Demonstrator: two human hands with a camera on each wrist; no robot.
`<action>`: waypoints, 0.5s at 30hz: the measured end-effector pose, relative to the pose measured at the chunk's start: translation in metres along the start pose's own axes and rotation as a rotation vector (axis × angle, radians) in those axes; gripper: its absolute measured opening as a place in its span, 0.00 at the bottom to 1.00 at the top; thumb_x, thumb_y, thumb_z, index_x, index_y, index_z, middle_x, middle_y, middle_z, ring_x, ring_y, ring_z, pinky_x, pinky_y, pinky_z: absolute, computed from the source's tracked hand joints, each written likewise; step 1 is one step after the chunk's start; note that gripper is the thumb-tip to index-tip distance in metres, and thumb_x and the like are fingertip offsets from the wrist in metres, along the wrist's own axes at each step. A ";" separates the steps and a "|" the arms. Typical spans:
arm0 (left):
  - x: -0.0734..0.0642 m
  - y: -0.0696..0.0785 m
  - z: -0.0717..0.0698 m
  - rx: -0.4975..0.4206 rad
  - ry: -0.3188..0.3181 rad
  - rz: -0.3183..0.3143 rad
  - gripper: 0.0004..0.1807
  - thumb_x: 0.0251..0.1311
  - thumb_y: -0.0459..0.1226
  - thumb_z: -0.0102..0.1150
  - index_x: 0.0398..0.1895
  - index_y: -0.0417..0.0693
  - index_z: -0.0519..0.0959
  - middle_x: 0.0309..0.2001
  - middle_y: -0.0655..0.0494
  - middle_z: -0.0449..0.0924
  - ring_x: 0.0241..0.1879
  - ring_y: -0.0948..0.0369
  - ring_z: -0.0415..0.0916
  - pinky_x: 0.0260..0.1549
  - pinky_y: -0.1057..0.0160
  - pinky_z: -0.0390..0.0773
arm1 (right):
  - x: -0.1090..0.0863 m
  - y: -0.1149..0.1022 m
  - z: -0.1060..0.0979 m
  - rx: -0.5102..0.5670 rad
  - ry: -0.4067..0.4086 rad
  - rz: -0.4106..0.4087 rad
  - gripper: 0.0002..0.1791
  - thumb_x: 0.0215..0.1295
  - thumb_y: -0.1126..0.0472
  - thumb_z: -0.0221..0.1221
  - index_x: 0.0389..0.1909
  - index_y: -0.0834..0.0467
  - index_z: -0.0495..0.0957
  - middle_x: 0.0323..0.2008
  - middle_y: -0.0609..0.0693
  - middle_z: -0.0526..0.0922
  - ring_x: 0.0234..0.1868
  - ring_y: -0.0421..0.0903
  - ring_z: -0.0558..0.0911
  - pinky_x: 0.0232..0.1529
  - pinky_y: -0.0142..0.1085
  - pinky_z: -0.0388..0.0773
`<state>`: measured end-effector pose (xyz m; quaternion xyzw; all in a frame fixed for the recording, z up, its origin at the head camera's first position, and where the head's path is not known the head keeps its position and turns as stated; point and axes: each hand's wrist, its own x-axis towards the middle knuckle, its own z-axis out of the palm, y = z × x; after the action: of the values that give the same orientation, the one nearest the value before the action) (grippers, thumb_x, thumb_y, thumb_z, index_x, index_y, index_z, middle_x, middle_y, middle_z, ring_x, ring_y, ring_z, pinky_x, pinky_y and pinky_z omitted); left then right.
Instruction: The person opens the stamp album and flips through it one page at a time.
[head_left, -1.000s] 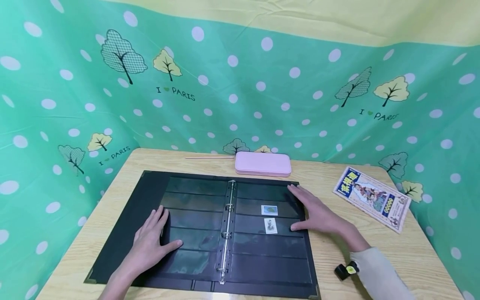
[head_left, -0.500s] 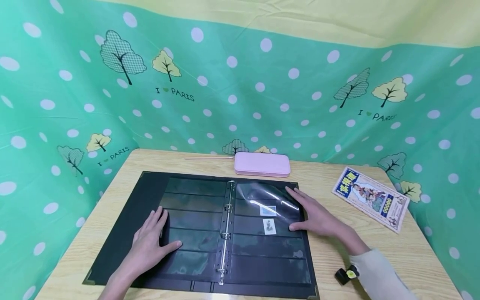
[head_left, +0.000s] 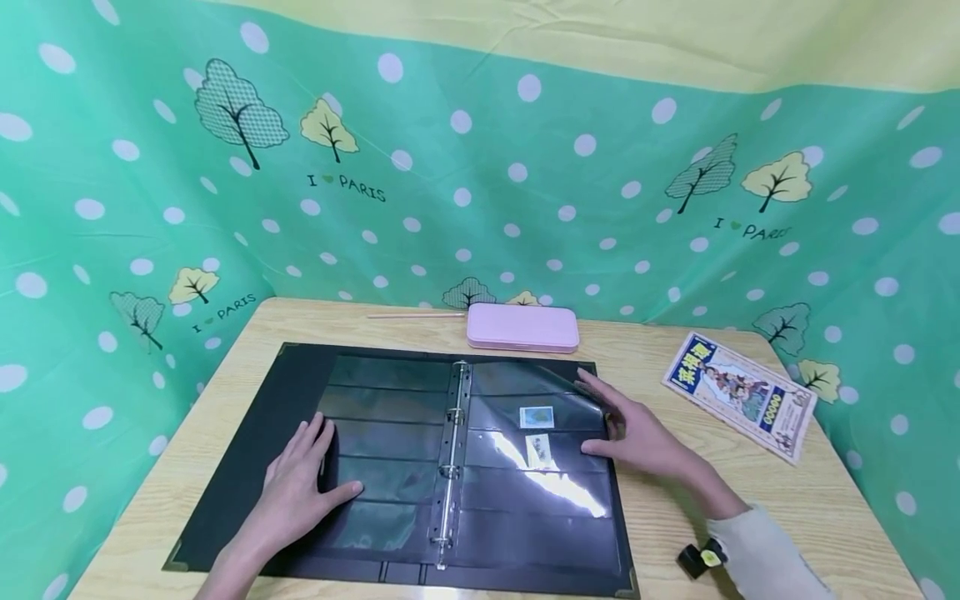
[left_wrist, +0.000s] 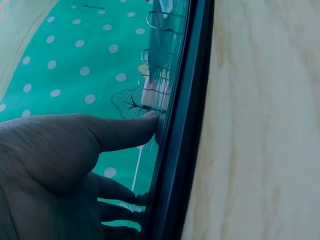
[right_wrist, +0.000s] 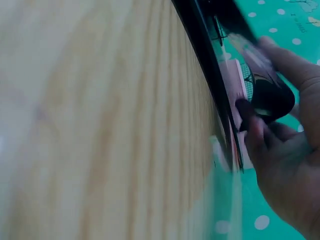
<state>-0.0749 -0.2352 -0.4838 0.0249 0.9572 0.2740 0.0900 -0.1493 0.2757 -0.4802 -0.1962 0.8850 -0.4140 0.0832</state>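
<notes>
A black ring-bound stamp album (head_left: 247, 467) lies spread on the wooden table. My left hand (head_left: 296, 483) rests on its left page (head_left: 386, 467), thumb apart from the fingers; the left wrist view shows the fingertips touching the surface. At the right page (head_left: 536, 542), my right hand (head_left: 641, 433) pinches the outer edge between thumb and fingers. That clear-pocketed page bows upward there, and it curls in the right wrist view. Two stamps sit in its pockets: a blue one (head_left: 537, 417) above a pale one (head_left: 537, 451) partly under glare. Metal rings (head_left: 450, 472) run down the middle.
Behind the album stands a pink case (head_left: 522, 327), with a thin stick (head_left: 416, 316) to its left. A printed booklet (head_left: 741, 396) lies at the right. A polka-dot cloth (head_left: 450, 150) hangs around the table's back and sides.
My right fingers have curled in at the page's edge, and the page has bowed up, its glare shifting downward. The left hand has stayed in place.
</notes>
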 end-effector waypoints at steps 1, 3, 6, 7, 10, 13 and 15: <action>0.000 0.001 0.000 0.006 -0.005 -0.003 0.62 0.64 0.53 0.80 0.85 0.24 0.55 0.86 0.23 0.44 0.85 0.26 0.39 0.72 0.17 0.48 | 0.000 0.000 0.000 0.070 -0.003 -0.002 0.59 0.69 0.59 0.77 0.92 0.46 0.51 0.87 0.64 0.59 0.76 0.74 0.72 0.63 0.43 0.83; -0.001 0.002 -0.001 0.016 -0.011 -0.006 0.62 0.64 0.53 0.80 0.85 0.24 0.55 0.86 0.23 0.44 0.85 0.26 0.38 0.72 0.17 0.48 | -0.001 -0.001 0.000 0.211 -0.009 -0.009 0.60 0.71 0.64 0.75 0.93 0.51 0.45 0.88 0.67 0.51 0.73 0.77 0.73 0.56 0.32 0.83; -0.001 0.002 -0.001 0.027 -0.012 -0.005 0.62 0.65 0.53 0.80 0.85 0.24 0.55 0.86 0.22 0.44 0.85 0.25 0.39 0.72 0.17 0.48 | -0.004 -0.002 0.001 0.346 -0.001 -0.020 0.60 0.74 0.68 0.70 0.93 0.55 0.38 0.89 0.70 0.39 0.75 0.81 0.68 0.61 0.28 0.80; -0.001 0.002 -0.001 0.030 -0.010 -0.005 0.62 0.64 0.53 0.80 0.85 0.24 0.55 0.86 0.23 0.44 0.85 0.25 0.39 0.72 0.17 0.49 | -0.005 -0.003 0.001 0.380 0.003 -0.022 0.60 0.75 0.69 0.68 0.93 0.55 0.35 0.89 0.71 0.37 0.73 0.83 0.69 0.60 0.29 0.82; -0.002 0.003 -0.001 0.042 -0.003 0.002 0.62 0.64 0.53 0.79 0.85 0.24 0.55 0.86 0.22 0.45 0.85 0.25 0.40 0.72 0.17 0.50 | -0.011 -0.006 0.000 0.421 0.020 -0.031 0.58 0.79 0.69 0.63 0.92 0.54 0.30 0.88 0.74 0.37 0.73 0.84 0.69 0.62 0.31 0.81; -0.002 0.004 -0.002 0.053 0.001 0.010 0.61 0.64 0.54 0.79 0.84 0.24 0.57 0.85 0.22 0.46 0.84 0.25 0.41 0.72 0.17 0.51 | -0.017 -0.011 -0.002 0.451 0.041 -0.039 0.56 0.83 0.69 0.58 0.92 0.51 0.26 0.87 0.76 0.41 0.73 0.71 0.75 0.62 0.31 0.80; -0.002 0.004 -0.002 0.058 0.003 0.014 0.60 0.64 0.54 0.80 0.84 0.24 0.58 0.85 0.21 0.47 0.84 0.24 0.41 0.71 0.16 0.51 | -0.021 -0.016 -0.004 0.478 0.061 -0.055 0.55 0.84 0.69 0.55 0.92 0.48 0.25 0.86 0.77 0.45 0.72 0.56 0.80 0.62 0.31 0.81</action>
<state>-0.0730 -0.2330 -0.4790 0.0339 0.9646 0.2470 0.0858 -0.1271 0.2783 -0.4660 -0.1823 0.7584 -0.6194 0.0891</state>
